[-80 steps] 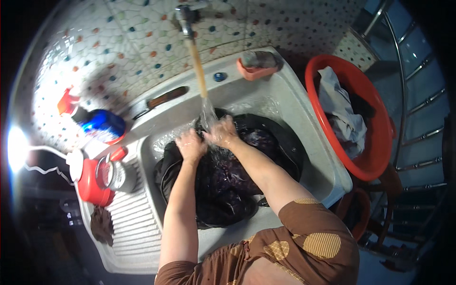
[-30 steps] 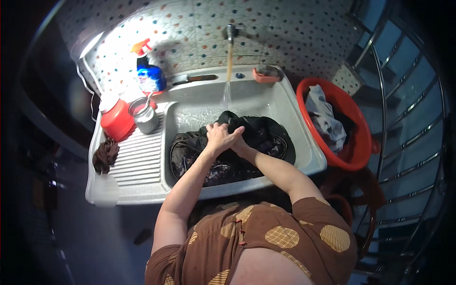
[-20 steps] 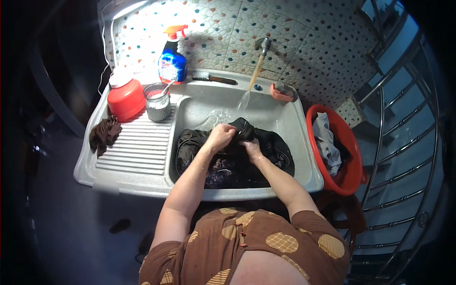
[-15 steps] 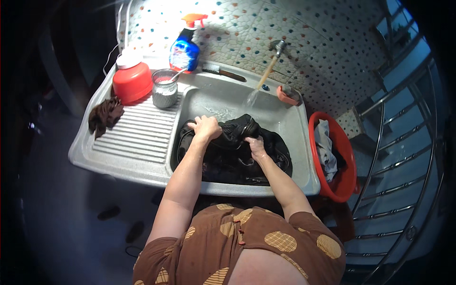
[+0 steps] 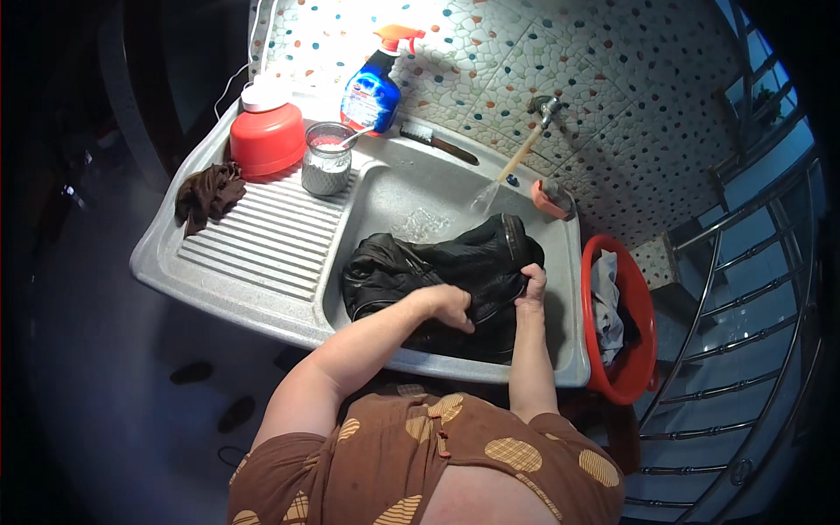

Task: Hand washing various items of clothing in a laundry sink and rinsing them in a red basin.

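A wet, shiny black garment (image 5: 420,271) lies bunched across the basin of the grey speckled sink (image 5: 376,206). My right hand (image 5: 532,284) is closed on its right edge, holding part of it raised toward the tap. Nearer the front rim, my left hand (image 5: 448,306) bends down into the cloth with curled fingers closed on it; the fingertips are partly hidden. Water runs from the tap's pale hose (image 5: 522,153) into the back of the basin, just behind the garment.
On the ribbed drainboard (image 5: 254,249) stand a red tub (image 5: 267,140), a glass jar (image 5: 326,171) of white powder with a spoon, and a brown cloth (image 5: 210,194). Along the back sit a blue spray bottle (image 5: 371,96), a brush (image 5: 440,143) and a pink soap holder (image 5: 551,199). A red laundry basin (image 5: 643,350) adjoins the right side.
My left hand has moved right and toward the front rim; my right hand has moved right to the garment's edge. The garment is spread wider, and the whole view has shifted slightly.
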`<state>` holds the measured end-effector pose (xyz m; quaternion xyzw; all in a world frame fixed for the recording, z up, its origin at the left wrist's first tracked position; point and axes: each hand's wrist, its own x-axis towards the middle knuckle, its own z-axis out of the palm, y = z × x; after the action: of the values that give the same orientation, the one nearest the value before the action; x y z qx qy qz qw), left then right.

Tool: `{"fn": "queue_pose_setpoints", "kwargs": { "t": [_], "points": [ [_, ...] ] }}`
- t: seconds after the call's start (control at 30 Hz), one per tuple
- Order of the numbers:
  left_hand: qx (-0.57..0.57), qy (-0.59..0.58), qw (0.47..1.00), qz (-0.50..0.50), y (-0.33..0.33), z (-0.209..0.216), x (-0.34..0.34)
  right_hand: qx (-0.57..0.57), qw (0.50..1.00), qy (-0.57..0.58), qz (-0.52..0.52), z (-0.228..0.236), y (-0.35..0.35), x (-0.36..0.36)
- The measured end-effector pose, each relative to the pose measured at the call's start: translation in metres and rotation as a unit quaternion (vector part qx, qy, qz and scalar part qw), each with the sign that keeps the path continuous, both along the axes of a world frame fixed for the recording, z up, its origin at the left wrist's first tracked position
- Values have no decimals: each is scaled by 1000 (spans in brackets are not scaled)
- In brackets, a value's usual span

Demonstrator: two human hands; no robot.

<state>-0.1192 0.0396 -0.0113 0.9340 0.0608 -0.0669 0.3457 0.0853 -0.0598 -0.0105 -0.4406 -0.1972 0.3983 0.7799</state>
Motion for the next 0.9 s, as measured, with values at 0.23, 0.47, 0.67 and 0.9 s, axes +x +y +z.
{"fn": "queue_pose_setpoints", "kwargs": {
  "t": [0.23,0.47,0.67,0.9],
  "points": [
    [19,-175,955,237,63,20,-4,-40,984,-161,61,7,-1,5],
    [-42,-218,972,72,50,-31,27,-163,792,-586,58,45,1,-46],
    [-108,-293,950,19,4,-33,39,-62,716,-695,4,68,2,-69],
    [-256,-337,904,54,1,-17,39,101,852,-513,-37,71,-10,-75]
  ]
}}
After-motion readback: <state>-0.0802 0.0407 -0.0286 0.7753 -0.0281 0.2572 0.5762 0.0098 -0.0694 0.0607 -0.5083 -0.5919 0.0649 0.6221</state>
